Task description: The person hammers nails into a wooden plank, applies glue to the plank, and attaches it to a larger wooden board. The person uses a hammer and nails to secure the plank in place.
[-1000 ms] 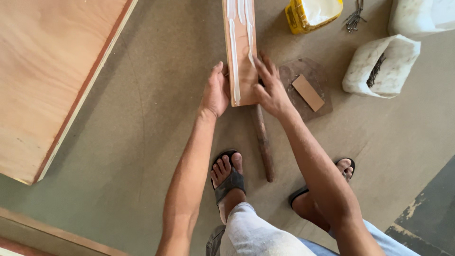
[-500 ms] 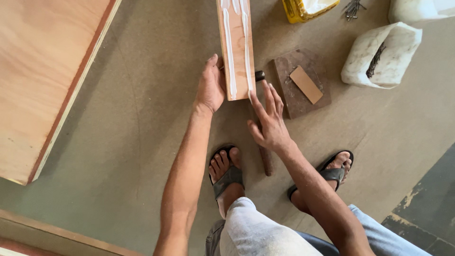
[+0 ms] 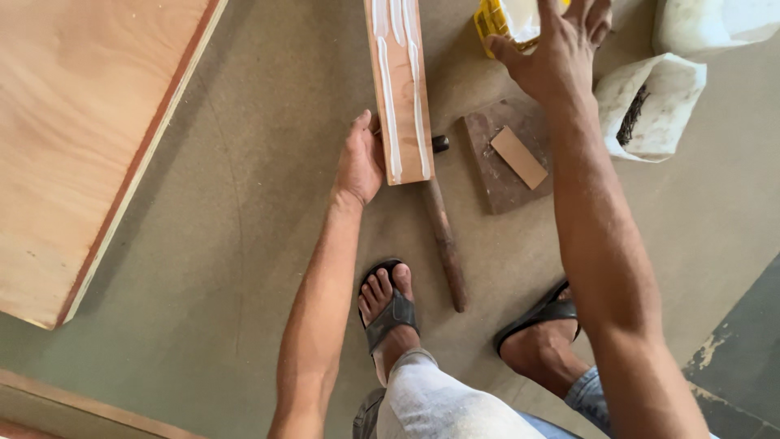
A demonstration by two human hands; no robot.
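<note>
A narrow wooden strip (image 3: 400, 89) lies on the floor, running up out of view, with white lines of glue along its top face. My left hand (image 3: 360, 160) grips its near end from the left side. My right hand (image 3: 552, 49) is stretched far forward with fingers spread, holding nothing, just over a yellow container (image 3: 508, 18) at the top edge. A hammer with a long wooden handle (image 3: 443, 236) lies under the strip's near end, its dark head peeking out to the right.
A dark square block (image 3: 497, 162) with a small light wood piece (image 3: 518, 157) on it lies right of the strip. White sacks (image 3: 650, 106) sit at the far right. A large plywood sheet (image 3: 81, 138) fills the left. My sandalled feet (image 3: 388, 302) stand below.
My right hand has left the strip's near end and reached up and to the right toward the yellow container. The left hand has stayed on the strip.
</note>
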